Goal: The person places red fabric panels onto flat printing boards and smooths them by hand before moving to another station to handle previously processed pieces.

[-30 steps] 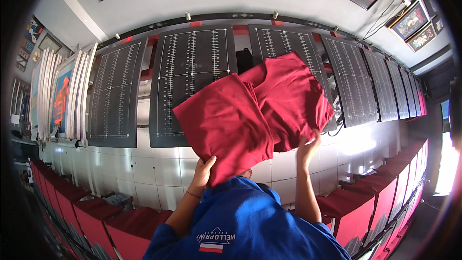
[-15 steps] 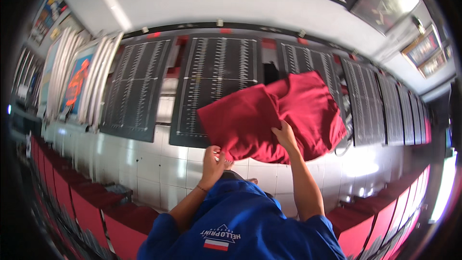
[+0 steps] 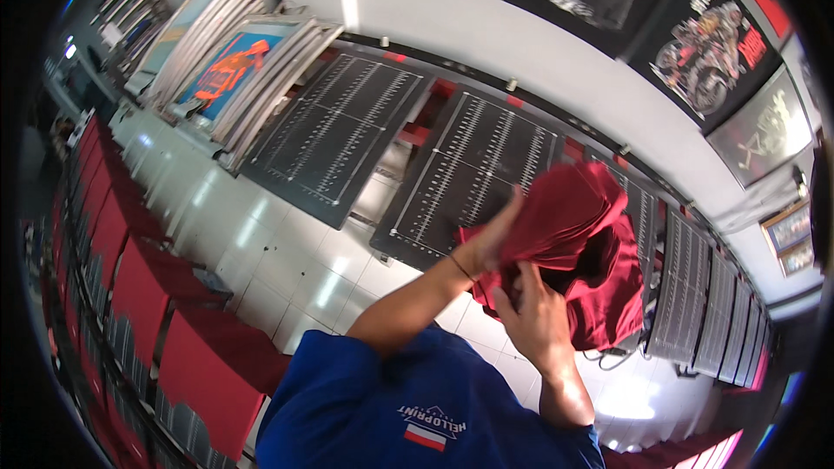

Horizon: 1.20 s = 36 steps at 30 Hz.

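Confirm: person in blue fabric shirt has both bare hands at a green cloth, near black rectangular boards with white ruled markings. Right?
Not green: the head view shows dark red cloth at the left hand and right hand. The rest stands.

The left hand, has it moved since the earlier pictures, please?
Yes: the left hand moved forward and rightward relative to the second black board from left.

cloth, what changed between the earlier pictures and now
The cloth, spread flatter before, is now bunched and partly lifted. The left hand moved outward from the cloth's near left corner; the right hand moved from the right edge toward the middle. The view turned left; the boards stayed put.
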Each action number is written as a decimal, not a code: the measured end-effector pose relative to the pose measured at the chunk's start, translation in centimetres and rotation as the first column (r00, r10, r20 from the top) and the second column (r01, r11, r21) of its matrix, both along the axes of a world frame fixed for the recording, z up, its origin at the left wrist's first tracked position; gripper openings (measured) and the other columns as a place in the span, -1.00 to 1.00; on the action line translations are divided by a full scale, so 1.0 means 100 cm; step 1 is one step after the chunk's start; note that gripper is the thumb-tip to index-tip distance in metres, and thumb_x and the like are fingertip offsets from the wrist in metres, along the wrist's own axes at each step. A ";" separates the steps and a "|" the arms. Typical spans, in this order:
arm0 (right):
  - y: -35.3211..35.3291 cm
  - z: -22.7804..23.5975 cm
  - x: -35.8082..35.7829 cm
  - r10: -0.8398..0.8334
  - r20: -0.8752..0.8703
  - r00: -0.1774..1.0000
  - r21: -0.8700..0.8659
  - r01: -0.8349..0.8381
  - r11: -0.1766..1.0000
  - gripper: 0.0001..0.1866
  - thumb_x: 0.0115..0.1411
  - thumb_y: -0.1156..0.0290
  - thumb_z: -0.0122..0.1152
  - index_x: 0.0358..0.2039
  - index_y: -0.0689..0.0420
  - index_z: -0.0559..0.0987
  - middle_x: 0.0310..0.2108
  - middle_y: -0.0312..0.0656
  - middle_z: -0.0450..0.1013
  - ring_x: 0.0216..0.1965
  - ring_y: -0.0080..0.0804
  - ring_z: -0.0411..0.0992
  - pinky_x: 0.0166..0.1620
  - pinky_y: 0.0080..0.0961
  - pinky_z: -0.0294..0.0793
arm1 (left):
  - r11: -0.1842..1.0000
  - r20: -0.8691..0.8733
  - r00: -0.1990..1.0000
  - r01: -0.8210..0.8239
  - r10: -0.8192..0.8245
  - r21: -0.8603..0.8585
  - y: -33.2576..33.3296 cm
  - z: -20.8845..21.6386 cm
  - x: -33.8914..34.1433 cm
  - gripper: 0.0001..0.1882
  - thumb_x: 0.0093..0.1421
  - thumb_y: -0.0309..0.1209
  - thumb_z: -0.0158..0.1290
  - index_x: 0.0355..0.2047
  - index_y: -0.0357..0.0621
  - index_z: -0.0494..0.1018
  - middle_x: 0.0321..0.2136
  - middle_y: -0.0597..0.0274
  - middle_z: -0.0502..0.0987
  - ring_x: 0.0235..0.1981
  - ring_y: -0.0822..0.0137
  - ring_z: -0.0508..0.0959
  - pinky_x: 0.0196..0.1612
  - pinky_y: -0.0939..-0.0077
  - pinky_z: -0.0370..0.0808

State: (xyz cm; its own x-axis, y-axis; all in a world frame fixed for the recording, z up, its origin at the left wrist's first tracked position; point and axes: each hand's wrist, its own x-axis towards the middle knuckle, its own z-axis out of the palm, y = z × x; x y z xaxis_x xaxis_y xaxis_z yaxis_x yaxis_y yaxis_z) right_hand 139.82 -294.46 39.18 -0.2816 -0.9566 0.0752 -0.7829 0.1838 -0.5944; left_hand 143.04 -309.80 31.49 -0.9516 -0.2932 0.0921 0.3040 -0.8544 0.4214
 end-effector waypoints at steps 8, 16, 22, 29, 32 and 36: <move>-0.011 -0.189 -0.016 0.081 -0.141 0.987 0.379 -0.022 0.925 -0.54 0.22 0.17 0.16 0.12 -0.03 0.49 -0.33 0.03 0.59 -0.29 -0.04 0.59 -0.20 -0.05 0.55 | 0.941 0.524 0.782 -0.265 0.338 -0.211 0.012 -0.176 0.068 -0.23 0.41 0.18 -0.30 0.41 -0.08 -0.04 0.29 0.04 0.25 0.28 0.09 0.31 0.25 -0.06 0.30; 0.012 -0.215 -0.093 -0.297 0.078 0.952 0.126 0.286 0.950 -0.71 0.21 0.27 0.17 -0.11 0.13 0.59 -0.23 -0.05 0.59 -0.24 -0.06 0.58 -0.20 -0.14 0.55 | 0.125 0.117 0.198 -0.026 0.973 -0.992 0.020 -0.172 0.065 -0.47 0.25 -0.36 0.13 0.17 -0.32 0.27 0.08 -0.11 0.37 0.07 0.01 0.43 0.08 0.22 0.39; -0.008 -0.242 -0.110 -0.472 0.564 0.677 0.147 0.480 0.865 -0.61 0.30 0.23 0.14 0.02 0.22 0.52 -0.18 -0.11 0.58 -0.21 -0.33 0.58 -0.16 -0.42 0.55 | -0.223 -0.099 0.481 0.208 0.871 -0.952 0.002 -0.145 -0.061 -0.34 0.20 -0.07 0.16 0.06 -0.44 0.37 -0.15 -0.26 0.50 -0.06 -0.14 0.49 0.02 0.06 0.44; 0.004 -0.211 -0.105 -0.255 0.944 0.210 0.116 0.512 0.851 -0.47 0.36 0.11 0.13 0.19 0.20 0.39 0.10 -0.10 0.42 0.10 -0.33 0.41 0.02 -0.34 0.48 | 0.220 0.038 0.812 -0.112 0.583 -0.969 0.010 -0.126 -0.032 -0.71 0.26 -0.39 0.08 -0.11 -0.38 0.42 -0.23 -0.13 0.49 -0.16 -0.05 0.52 -0.07 0.23 0.45; 0.012 -0.196 -0.083 -0.346 0.919 0.191 0.142 0.656 0.741 -0.44 0.32 0.09 0.19 0.16 0.23 0.40 0.05 -0.18 0.44 0.02 -0.48 0.41 -0.02 -0.46 0.46 | 0.242 0.178 0.931 0.102 0.318 -0.965 0.049 -0.092 0.022 -0.71 0.23 -0.46 0.08 -0.06 -0.30 0.42 -0.08 -0.03 0.48 -0.03 0.07 0.51 0.03 0.30 0.43; 0.030 -0.199 -0.079 -0.547 0.633 0.548 0.094 0.647 0.756 -0.75 0.21 0.29 0.25 -0.37 0.26 0.55 -0.57 -0.19 0.46 -0.51 -0.43 0.42 -0.42 -0.35 0.39 | 0.199 0.099 0.942 0.036 0.321 -0.979 0.075 -0.074 0.040 -0.68 0.20 -0.49 0.10 -0.03 -0.27 0.43 -0.04 -0.01 0.46 0.05 0.10 0.47 0.10 0.28 0.40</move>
